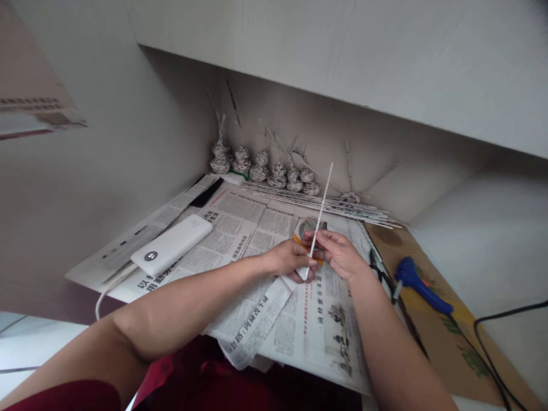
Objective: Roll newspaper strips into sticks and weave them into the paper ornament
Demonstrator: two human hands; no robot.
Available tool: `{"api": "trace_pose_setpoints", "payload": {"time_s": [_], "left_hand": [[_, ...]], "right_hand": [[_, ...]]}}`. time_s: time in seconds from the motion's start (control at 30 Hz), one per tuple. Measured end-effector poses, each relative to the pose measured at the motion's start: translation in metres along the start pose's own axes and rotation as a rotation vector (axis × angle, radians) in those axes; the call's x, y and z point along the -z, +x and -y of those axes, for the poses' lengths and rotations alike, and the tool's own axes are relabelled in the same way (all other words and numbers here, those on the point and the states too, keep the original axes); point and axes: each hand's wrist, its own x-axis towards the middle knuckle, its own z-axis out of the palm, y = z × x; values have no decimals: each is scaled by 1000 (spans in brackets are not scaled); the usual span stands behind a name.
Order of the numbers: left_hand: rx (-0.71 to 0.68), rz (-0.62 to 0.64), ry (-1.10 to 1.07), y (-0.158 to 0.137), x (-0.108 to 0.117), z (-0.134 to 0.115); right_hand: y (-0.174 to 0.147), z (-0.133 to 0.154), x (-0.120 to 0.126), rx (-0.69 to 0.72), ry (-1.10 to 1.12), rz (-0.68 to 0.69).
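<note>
A thin rolled paper stick point(325, 197) points up and away from me between my hands. My left hand point(291, 258) is closed around its lower end, where a newspaper strip point(263, 319) trails toward the table's front edge. Fingers of my right hand point(340, 254) pinch the stick slightly higher up. Behind the hands lies a round, greyish item on an orange-edged piece point(305, 227), partly hidden; its kind is unclear. Spread newspaper point(240, 228) covers the tabletop beneath.
Several woven paper gourds point(259, 168) line the back wall, with a bundle of paper sticks point(321, 202) before them. A white power bank point(173, 244) with a cable lies left. To the right, a blue glue gun point(422, 286) rests on cardboard point(445, 354) beside black-handled scissors point(379, 268).
</note>
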Motion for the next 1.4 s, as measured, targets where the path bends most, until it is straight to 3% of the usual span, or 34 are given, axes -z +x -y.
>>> {"api": "trace_pose_setpoints", "payload": {"time_s": [0.2, 0.37, 0.53, 0.73, 1.07, 1.3, 1.4], "left_hand": [[11, 14, 0, 1, 0, 0], [4, -10, 0, 1, 0, -1], [11, -7, -16, 1, 0, -1], [11, 11, -29, -2, 1, -7], [25, 51, -46, -3, 1, -5], [11, 107, -49, -3, 2, -4], [5, 112, -53, -2, 3, -3]], "right_hand": [[1, 0, 0, 63, 36, -138], [-2, 3, -3, -13, -13, 10], [-1, 1, -5, 35, 17, -121], [-4, 4, 3, -6, 2, 85], [3, -1, -2, -6, 83, -92], [0, 1, 3, -8, 89, 43], [0, 0, 3, 6, 101, 5]]}}
